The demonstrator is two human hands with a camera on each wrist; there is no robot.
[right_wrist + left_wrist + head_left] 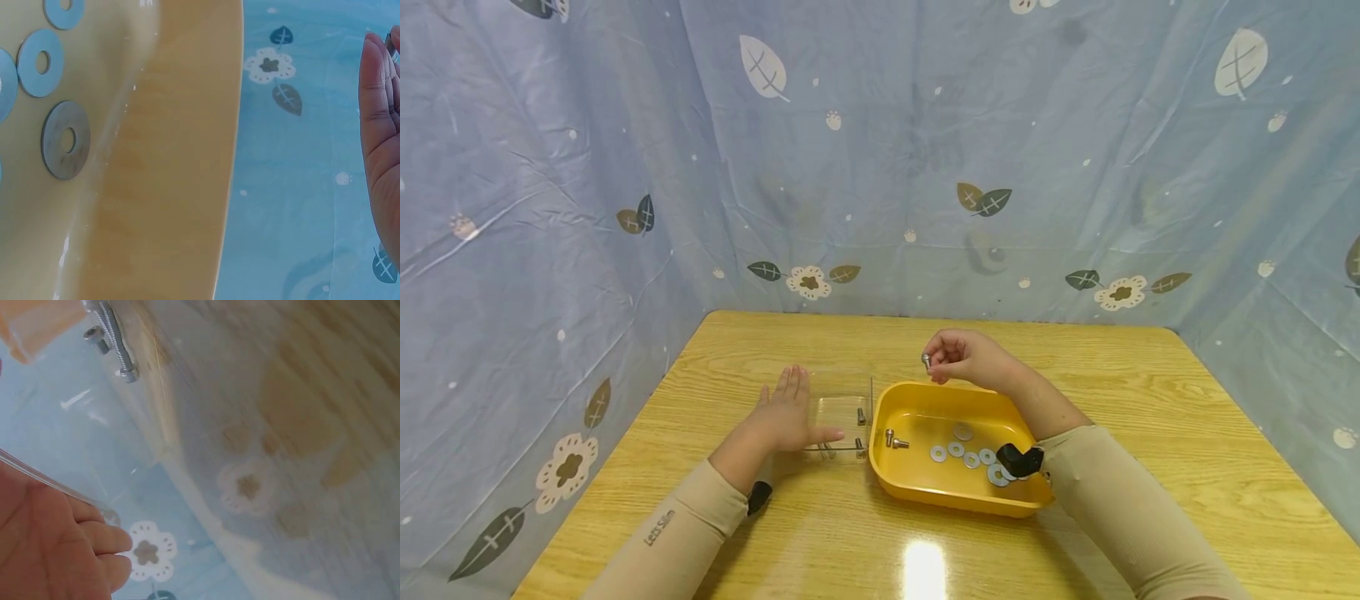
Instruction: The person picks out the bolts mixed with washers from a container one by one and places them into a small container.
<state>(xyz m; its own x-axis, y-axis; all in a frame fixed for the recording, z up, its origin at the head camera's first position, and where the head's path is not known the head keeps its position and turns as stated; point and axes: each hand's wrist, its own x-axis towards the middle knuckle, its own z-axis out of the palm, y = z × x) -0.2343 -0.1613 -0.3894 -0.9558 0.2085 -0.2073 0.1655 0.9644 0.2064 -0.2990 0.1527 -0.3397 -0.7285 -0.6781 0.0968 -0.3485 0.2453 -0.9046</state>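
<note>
My left hand rests along the left side of a clear plastic box, its fingers straight and its thumb stretched across the front edge. Inside the box lie several socket-head screws, seen close up in the left wrist view as metal screws with round heads. My right hand pinches one such screw between thumb and fingertips, above the far rim of a yellow tray. In the right wrist view only the edge of that hand shows, mostly cut off.
The yellow tray stands right beside the clear box. Two screws lie at its left end, and several flat washers lie toward its right. A patterned blue curtain encloses the wooden table at the back and sides.
</note>
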